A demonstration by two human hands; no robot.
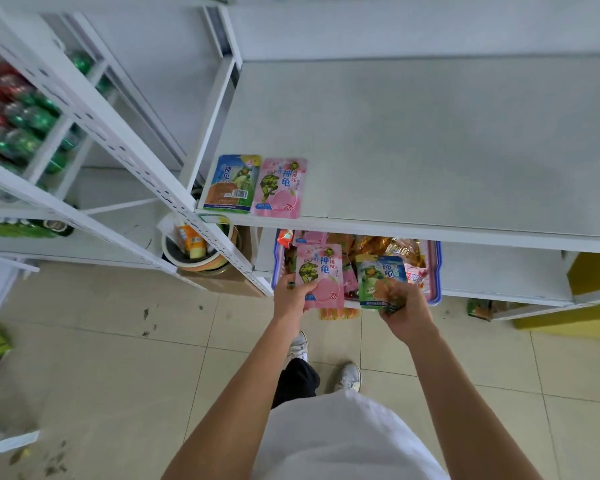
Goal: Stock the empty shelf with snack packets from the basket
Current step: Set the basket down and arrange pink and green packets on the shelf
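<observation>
A wide white shelf [430,140] carries two snack packets at its front left corner: a blue one [231,183] and a pink one [280,188], side by side and flat. Below it, on a lower shelf, a blue-rimmed basket [436,271] holds several mixed packets. My left hand [291,297] grips a pink packet [321,275] by its lower left edge. My right hand [407,311] holds a blue-green packet [381,280] by its bottom. Both packets are raised just in front of the basket.
A white perforated rack [94,126] to the left holds red and green cans. A round tub with a bottle [191,244] sits on a cardboard box beside the rack's post. Yellow units [592,292] stand at right. An orange packet [336,313] lies on the tiled floor below the basket.
</observation>
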